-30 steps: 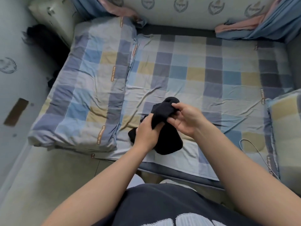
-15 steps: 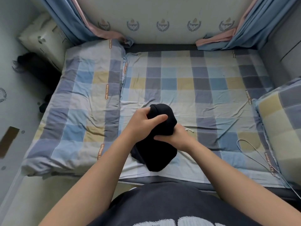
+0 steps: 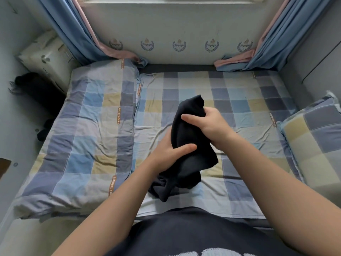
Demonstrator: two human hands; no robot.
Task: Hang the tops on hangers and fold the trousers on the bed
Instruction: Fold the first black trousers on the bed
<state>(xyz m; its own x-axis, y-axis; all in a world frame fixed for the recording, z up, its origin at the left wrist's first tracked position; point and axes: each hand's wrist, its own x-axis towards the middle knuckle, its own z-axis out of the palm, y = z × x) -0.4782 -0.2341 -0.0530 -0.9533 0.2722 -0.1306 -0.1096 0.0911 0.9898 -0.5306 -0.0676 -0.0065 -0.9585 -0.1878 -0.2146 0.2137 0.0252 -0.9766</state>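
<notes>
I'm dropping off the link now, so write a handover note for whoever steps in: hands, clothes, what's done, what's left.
Left hand: grips the black garment low down, thumb across the front.
Right hand: grips its upper end.
Garment: bunched, held up over the bed, lower end trailing on the sheet. Cannot tell whether it is a top or trousers.
Done: nothing folded or hung in view.
Left: open it out, identify it, then fold or hang it. No hanger in view.

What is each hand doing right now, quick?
Left hand: gripping the black garment low down.
Right hand: gripping the same garment near its top.
</notes>
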